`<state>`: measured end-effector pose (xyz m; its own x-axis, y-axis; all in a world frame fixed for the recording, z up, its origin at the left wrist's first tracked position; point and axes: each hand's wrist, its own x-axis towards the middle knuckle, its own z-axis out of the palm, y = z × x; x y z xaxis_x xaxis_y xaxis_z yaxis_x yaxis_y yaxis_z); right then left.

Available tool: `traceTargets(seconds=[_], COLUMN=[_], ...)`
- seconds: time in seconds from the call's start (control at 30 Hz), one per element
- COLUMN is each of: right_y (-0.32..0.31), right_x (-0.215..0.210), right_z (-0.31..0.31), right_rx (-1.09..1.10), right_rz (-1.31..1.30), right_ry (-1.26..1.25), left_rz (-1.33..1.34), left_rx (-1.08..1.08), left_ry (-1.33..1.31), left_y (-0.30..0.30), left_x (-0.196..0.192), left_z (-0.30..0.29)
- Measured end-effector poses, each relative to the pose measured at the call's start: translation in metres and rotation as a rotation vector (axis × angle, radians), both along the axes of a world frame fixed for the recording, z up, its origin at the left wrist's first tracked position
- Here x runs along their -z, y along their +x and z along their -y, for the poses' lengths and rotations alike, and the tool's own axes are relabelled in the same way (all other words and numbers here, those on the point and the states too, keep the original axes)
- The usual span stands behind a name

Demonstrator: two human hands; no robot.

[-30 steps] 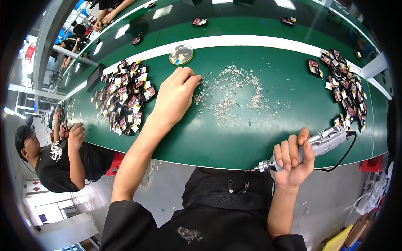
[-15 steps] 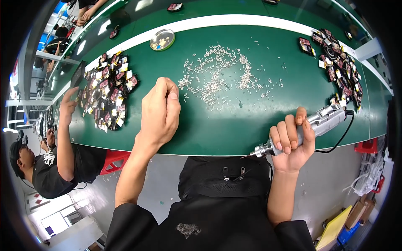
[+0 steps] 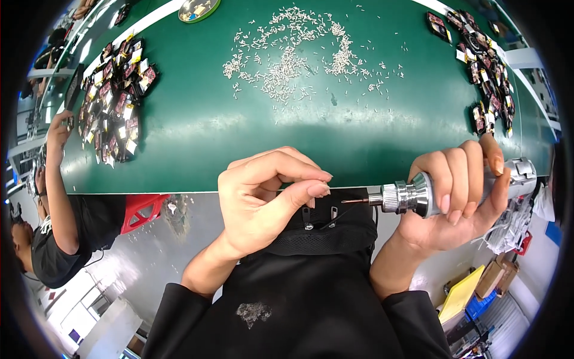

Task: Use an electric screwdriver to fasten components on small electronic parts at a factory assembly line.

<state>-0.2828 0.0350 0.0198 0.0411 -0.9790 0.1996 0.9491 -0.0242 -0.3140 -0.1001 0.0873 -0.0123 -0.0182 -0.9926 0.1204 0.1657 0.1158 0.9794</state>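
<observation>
My right hand [image 3: 457, 188] is wrapped round a silver electric screwdriver [image 3: 412, 198], whose thin bit points left, a little above my lap. Level with the bit's tip and just left of it is my left hand [image 3: 257, 200], with thumb and forefinger pinched together. Whatever lies in that pinch, if anything, is too small to make out. Beyond both hands, many tiny pale screw-like pieces [image 3: 284, 75] lie scattered over the green table [image 3: 197, 131].
A heap of small black devices with white and yellow tags [image 3: 113, 102] lies at left, another heap [image 3: 490, 78] at far right. A round tin dish [image 3: 197, 9] with small pieces stands at the back. A person in black [image 3: 60, 239] sits at left by a red stool [image 3: 143, 210].
My left hand has come down and right from over the table, turning into a pinch beside the bit. The screwdriver has swung nearly level and moved right. The view has tipped downward.
</observation>
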Motion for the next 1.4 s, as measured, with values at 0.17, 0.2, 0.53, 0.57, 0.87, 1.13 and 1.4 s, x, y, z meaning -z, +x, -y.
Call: traceTargets(seconds=[0.17,0.2,0.53,0.57,0.87,1.13,1.4], right_y=[0.009,0.009,0.01,0.01,0.006,0.0,0.003], right_x=[-0.012,-0.011,-0.006,-0.006,-0.006,0.001,0.005], right_z=[-0.004,-0.003,-0.001,-0.001,-0.007,-0.004,0.01], right_rx=[0.096,0.099,0.098,0.094,0.105,0.101,0.16], right_rz=[-0.019,-0.038,-0.035,-0.035,-0.075,-0.155,-0.056], right_ry=[0.053,0.044,0.027,0.024,-0.002,-0.045,0.032], left_rz=[-0.209,-0.197,-0.257,-0.257,-0.125,0.305,0.542], left_rx=[0.039,0.04,0.086,0.088,0.056,-0.017,-0.112], left_ry=[0.093,0.086,0.107,0.11,0.06,-0.262,-0.306], left_y=[-0.011,-0.013,-0.014,-0.014,-0.017,-0.021,0.01], left_x=[0.003,0.002,0.004,0.004,0.003,0.009,-0.01], left_z=[-0.005,-0.006,-0.002,-0.002,-0.005,0.003,0.028])
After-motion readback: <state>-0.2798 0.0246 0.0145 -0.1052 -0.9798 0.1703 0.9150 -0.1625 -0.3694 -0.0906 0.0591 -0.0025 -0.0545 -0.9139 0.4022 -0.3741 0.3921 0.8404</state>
